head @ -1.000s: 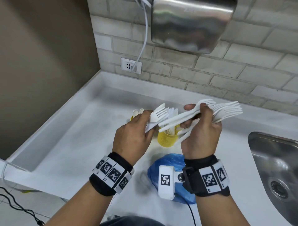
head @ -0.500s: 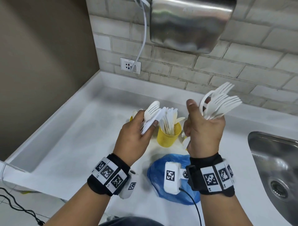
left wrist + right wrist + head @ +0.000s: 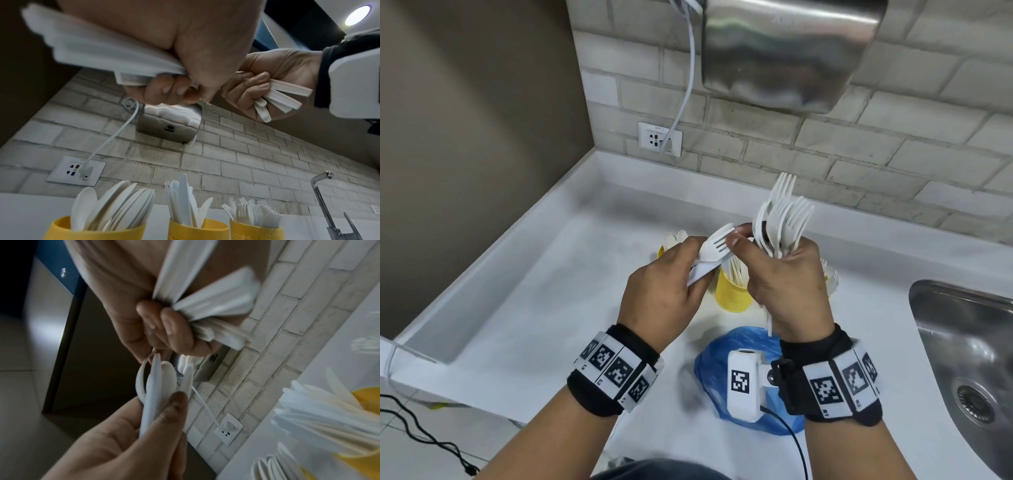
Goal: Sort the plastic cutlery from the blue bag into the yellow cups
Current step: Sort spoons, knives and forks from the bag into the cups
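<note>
Right hand — fingers curled round an upright bunch of white plastic forks. Left hand — pinching flat white cutlery. Ribbed yellow cups beyond; crumpled blue bag near.

can't count the forks bunched in the right hand, which hides most of the right yellow cup; sink runs off frame
</note>
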Motion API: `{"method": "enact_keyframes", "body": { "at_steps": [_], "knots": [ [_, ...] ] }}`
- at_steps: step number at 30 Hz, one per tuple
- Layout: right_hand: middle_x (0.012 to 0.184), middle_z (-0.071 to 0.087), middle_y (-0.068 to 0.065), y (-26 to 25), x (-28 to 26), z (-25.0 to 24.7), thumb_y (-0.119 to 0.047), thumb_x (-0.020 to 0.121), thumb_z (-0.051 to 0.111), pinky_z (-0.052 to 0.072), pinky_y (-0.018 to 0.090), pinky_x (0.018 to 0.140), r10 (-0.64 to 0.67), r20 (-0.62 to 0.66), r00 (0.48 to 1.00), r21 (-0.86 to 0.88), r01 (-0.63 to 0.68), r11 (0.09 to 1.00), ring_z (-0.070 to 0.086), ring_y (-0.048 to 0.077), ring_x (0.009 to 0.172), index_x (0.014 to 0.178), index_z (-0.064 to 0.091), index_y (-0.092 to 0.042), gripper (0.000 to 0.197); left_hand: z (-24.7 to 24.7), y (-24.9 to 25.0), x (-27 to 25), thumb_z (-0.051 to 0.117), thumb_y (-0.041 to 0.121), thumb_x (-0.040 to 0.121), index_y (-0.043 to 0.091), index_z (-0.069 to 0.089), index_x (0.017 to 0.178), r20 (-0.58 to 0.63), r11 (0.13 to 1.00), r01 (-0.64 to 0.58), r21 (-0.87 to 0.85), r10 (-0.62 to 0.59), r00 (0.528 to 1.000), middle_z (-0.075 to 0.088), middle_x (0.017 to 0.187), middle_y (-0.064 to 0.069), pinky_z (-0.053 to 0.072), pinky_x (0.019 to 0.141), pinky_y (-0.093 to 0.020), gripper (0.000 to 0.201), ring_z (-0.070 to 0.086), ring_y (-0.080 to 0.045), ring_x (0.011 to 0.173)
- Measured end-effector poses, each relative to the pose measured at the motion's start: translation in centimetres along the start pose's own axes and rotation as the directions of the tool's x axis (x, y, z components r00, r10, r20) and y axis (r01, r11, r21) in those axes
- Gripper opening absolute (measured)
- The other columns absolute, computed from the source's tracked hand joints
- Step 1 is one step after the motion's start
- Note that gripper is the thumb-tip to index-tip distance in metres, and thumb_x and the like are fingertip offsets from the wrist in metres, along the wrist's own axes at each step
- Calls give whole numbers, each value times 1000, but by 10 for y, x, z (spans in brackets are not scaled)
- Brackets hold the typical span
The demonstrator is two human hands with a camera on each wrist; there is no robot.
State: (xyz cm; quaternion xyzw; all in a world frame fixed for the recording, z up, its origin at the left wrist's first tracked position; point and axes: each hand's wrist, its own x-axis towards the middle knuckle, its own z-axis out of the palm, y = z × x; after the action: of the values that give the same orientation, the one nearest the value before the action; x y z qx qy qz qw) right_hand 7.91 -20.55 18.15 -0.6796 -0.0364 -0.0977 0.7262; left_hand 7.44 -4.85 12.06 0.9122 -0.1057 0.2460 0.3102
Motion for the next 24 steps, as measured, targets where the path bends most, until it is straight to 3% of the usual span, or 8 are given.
{"method": "enact_keyframes", "body": {
  "at_steps": [3, 5, 11, 14, 16, 19, 21, 24],
  "knots": [
    [48, 48, -14, -4, 0, -1, -5, 96, 66, 34, 21, 45, 46, -77, 996, 92, -39, 995, 41, 5, 40, 81, 67, -9, 16, 0, -1, 0, 63, 39, 96, 34, 50, 118, -1, 1000, -5, 11, 5, 1000, 68, 92, 8, 45, 53, -29, 26, 61, -24, 72],
    [46, 38, -8, -4, 1, -5, -7, 97, 65, 28, 24, 43, 65, -84, 994, 140, -52, 989, 31, 12, 37, 75, 61, -10, 22, 0, -1, 0, 64, 38, 97, 34, 48, 117, -9, 1000, -14, 18, 15, 1000, 68, 90, 7, 40, 52, -27, 26, 60, -25, 70],
    [54, 55, -9, -7, -6, -3, 0, 91, 71, 34, 22, 44, -25, 52, 998, 45, 22, 999, 43, 7, 40, 75, 68, -16, 23, -1, 3, 1, 66, 33, 95, 28, 47, 120, -20, 997, -76, 7, 76, 997, 69, 91, 4, 47, 50, -31, 32, 62, -24, 70],
    [46, 39, -3, -8, -5, -2, 1, 94, 65, 28, 23, 41, 23, -40, 999, 172, -16, 985, 31, 12, 34, 63, 58, -18, 37, -2, 3, 1, 65, 34, 97, 29, 48, 116, 16, 999, -24, -40, 25, 1000, 62, 82, 10, 41, 53, -29, 26, 55, -21, 67],
    [47, 35, 3, -11, -2, -2, -1, 95, 58, 25, 22, 38, 63, -101, 993, 320, -28, 947, 27, 13, 31, 57, 58, -21, 43, -3, 1, 2, 63, 36, 98, 27, 51, 117, 65, 987, 38, -159, -28, 997, 58, 79, 15, 44, 56, -31, 24, 53, -15, 66],
    [65, 45, 14, -18, 0, -3, -7, 99, 50, 22, 21, 37, 123, -138, 983, 484, -41, 874, 25, 11, 32, 60, 73, -16, 47, -4, 4, 1, 62, 39, 98, 26, 53, 119, 175, 937, 116, -328, -60, 983, 62, 75, 22, 40, 58, -12, 27, 59, -3, 67],
    [73, 45, 14, -21, 3, -7, -15, 101, 46, 23, 20, 35, 179, -110, 978, 589, -81, 804, 25, 9, 32, 64, 78, -15, 49, -3, 6, -1, 63, 38, 97, 25, 54, 121, 233, 917, 149, -371, -63, 970, 61, 75, 29, 36, 58, -7, 28, 58, 3, 67],
    [71, 49, 7, -18, 9, -16, -23, 103, 45, 30, 16, 35, 277, -81, 957, 730, -132, 670, 32, 6, 33, 67, 79, -10, 51, -5, 6, -1, 60, 44, 96, 27, 55, 121, 258, 879, 192, -436, -82, 963, 63, 72, 14, 36, 57, -10, 31, 58, -3, 64]
  ]
}}
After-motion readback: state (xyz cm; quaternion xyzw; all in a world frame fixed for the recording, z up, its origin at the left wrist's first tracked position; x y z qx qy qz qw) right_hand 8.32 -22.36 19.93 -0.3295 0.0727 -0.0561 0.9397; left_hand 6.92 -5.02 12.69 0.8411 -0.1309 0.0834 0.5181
